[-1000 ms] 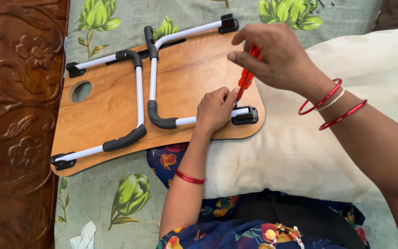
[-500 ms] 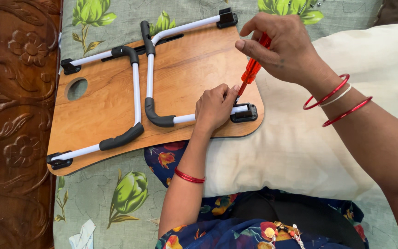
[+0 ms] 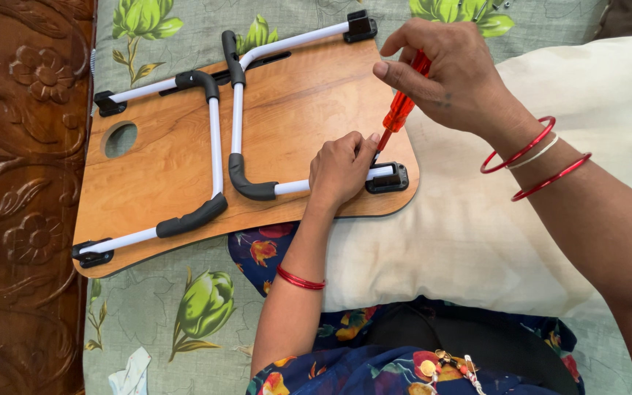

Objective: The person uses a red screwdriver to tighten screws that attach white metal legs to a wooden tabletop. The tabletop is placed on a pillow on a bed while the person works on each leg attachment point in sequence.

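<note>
A wooden lap table [image 3: 294,110] lies upside down on a bed, its two white folding legs [image 3: 217,146] with black ends folded flat. My right hand [image 3: 455,73] grips a red-handled screwdriver [image 3: 400,110], held nearly upright with its tip down at the black hinge bracket [image 3: 389,178] on the near right corner. My left hand [image 3: 341,168] rests on the white leg tube beside that bracket, fingers curled around the screwdriver's shaft near the tip. Red bangles circle both wrists.
A carved dark wooden headboard [image 3: 16,197] runs along the left. The table lies partly on a cream pillow [image 3: 535,219] and a green floral bedsheet [image 3: 177,314]. A round hole [image 3: 120,139] is cut in the table's left part. A crumpled white scrap [image 3: 132,374] lies at the bottom.
My right hand has lifted the screwdriver more upright and shifted slightly up. The left hand stays by the bracket. The camera view has drifted a little.
</note>
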